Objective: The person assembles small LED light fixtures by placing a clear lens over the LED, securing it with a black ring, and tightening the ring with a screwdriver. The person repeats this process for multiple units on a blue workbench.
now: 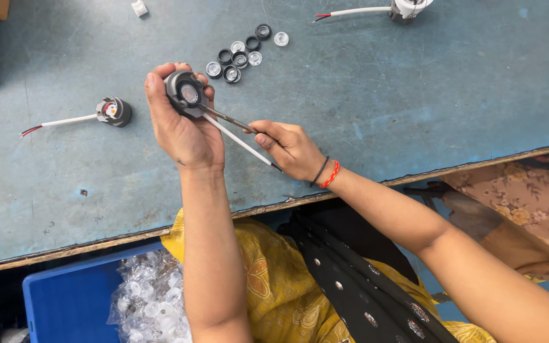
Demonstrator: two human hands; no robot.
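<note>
My left hand (182, 124) holds a small round grey lamp housing (185, 94) with a clear lens facing up; its white cable (243, 143) trails down to the right. My right hand (290, 149) grips thin metal tweezers (227, 118) whose tips touch the housing's edge. Both hands hover over the blue-grey worktable (414, 95). A cluster of several small clear lenses and black rings (243, 54) lies on the table just beyond the hands.
A second grey housing with a white cable (112, 112) lies left of my hands. Another wired housing (405, 9) sits at the far edge. A blue bin with a bag of clear lenses (150, 298) stands below the table's front edge.
</note>
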